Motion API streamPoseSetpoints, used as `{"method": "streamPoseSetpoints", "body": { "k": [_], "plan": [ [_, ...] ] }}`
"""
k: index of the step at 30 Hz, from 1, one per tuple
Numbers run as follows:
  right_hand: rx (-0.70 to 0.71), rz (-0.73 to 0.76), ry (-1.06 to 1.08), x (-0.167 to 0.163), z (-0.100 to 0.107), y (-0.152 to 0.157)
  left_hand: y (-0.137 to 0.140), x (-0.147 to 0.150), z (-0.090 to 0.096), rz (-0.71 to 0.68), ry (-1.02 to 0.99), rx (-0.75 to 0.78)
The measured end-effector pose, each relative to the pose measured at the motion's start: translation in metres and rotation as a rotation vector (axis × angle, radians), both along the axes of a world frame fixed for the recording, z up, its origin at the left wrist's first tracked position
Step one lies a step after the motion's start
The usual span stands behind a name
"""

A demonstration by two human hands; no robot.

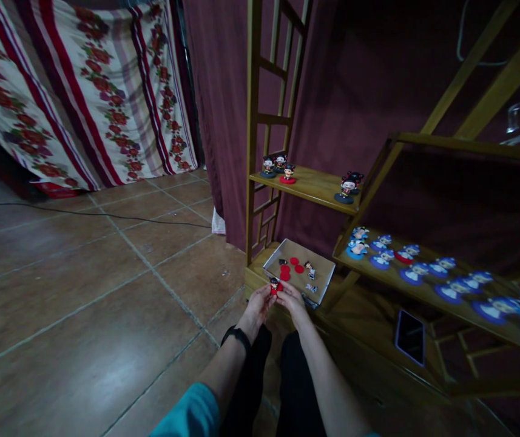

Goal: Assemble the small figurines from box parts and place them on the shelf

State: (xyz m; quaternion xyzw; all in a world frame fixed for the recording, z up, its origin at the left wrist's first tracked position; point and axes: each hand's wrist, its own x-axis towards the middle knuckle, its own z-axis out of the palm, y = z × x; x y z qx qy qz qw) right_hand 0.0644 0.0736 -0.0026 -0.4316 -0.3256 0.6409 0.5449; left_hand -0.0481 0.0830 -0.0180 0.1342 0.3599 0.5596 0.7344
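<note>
Between my two hands is a small figurine (274, 286) with dark hair and a red base, held in front of the near edge of an open box. My left hand (258, 303), with a black band on its wrist, pinches it from the left. From the right, the fingers of my right hand (290, 297) close on its base. Inside the shallow box (324, 289) lie several red discs (294, 261), a small dark piece (283, 262) and a few loose figurines (309, 270).
Above the box, a wooden shelf (309, 187) carries dark-haired figurines (346, 187). Blue-and-white figurines (414, 272) line a lower shelf on the right. A phone (410, 337) lies beneath them. A black cable (150, 220) crosses the tiled floor (118, 291) on the left.
</note>
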Motion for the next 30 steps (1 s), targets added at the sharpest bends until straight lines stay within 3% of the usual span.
{"method": "streamPoseSetpoints", "body": {
  "k": [7, 18, 30],
  "plan": [
    [0.045, -0.031, -0.046, -0.002, -0.005, 0.001, -0.001, -0.001, 0.001, 0.026, 0.008, 0.028],
    [0.139, -0.124, -0.169, -0.006, -0.012, 0.004, 0.000, 0.000, 0.001, -0.064, 0.011, 0.026],
    [0.129, -0.063, -0.099, -0.006, -0.017, 0.008, 0.001, 0.002, -0.002, -0.027, 0.021, 0.082]
  ]
}}
